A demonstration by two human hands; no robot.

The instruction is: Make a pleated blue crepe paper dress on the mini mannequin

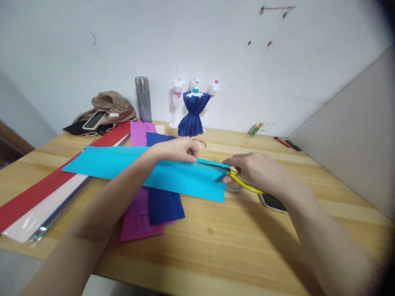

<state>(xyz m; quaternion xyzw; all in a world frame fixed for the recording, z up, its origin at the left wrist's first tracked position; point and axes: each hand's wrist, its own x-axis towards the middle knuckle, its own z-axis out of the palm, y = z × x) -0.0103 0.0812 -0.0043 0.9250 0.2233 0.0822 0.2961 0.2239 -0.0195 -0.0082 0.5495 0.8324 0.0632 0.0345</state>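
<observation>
A long sheet of light blue crepe paper (129, 169) lies across the wooden table (234, 242). My left hand (177, 149) is closed, pinching the sheet's far edge near its right end. My right hand (257, 170) grips yellow-handled scissors (239, 177); their dark blades point left along that far edge, just right of my left fingers. Under the blue sheet lie a folded dark blue piece (163, 203) and a magenta piece (138, 224).
A stack of red, white and other paper sheets (40, 197) lies at left. A phone (273, 202) sits under my right wrist. At the back stand a doll mannequin in a pleated blue dress (193, 113), two bare mannequins, a grey flask (143, 99), a brown bag (108, 107) and pens (285, 142).
</observation>
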